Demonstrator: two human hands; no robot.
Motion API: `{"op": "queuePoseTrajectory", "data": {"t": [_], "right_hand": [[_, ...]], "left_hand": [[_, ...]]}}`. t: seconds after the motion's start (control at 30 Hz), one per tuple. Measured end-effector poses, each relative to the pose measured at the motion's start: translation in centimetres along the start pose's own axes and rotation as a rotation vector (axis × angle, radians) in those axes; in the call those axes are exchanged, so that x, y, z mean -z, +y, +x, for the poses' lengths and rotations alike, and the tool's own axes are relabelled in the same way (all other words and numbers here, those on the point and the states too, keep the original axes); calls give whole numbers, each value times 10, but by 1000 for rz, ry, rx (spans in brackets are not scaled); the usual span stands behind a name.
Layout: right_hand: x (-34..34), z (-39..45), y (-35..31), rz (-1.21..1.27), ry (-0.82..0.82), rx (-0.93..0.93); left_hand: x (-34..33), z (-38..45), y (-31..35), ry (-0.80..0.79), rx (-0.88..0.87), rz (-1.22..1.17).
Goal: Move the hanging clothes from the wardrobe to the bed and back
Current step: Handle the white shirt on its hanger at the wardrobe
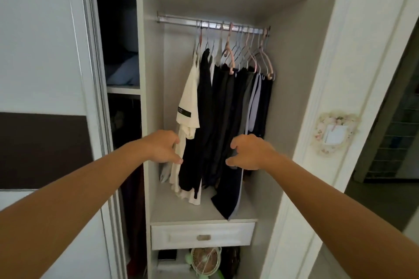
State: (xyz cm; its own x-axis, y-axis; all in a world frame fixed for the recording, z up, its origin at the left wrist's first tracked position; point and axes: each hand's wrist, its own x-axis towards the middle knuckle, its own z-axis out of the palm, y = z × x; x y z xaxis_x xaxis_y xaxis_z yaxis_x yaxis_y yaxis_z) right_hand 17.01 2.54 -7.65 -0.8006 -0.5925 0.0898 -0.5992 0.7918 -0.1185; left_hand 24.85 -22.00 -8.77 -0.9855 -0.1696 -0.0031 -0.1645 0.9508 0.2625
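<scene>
Apparently at start or end of cycle: all hanging clothes (pixel 226 106) sit on hangers at right end of wardrobe rail (pixel 210 24), bed not in view; left hand (pixel 162 146) & right hand (pixel 250 152), fingers loosely curled, flank garments' lower part w/o gripping.

Hanging clothes (pixel 224 120) on the rail (pixel 213 25) inside the wardrobe (pixel 290 102), bunched toward its right end; drawer (pixel 202 235) below, fan (pixel 205 260) beneath it; left hand (pixel 162 147) and right hand (pixel 250 153) flank the garments.
</scene>
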Motion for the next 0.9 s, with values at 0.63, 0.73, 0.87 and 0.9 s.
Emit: {"op": "queuePoseTrajectory", "data": {"t": [0.63, 0.73, 0.87, 0.9], "right_hand": [[66, 213, -82, 3, 218, 6], [87, 243, -81, -20, 278, 24], [114, 282, -76, 24, 366, 65], [120, 293, -75, 44, 391, 80]], "left_hand": [[127, 160, -76, 211, -46, 63], [143, 185, -71, 269, -46, 30], [164, 218, -63, 342, -34, 19], [169, 226, -62, 363, -36, 30]]}}
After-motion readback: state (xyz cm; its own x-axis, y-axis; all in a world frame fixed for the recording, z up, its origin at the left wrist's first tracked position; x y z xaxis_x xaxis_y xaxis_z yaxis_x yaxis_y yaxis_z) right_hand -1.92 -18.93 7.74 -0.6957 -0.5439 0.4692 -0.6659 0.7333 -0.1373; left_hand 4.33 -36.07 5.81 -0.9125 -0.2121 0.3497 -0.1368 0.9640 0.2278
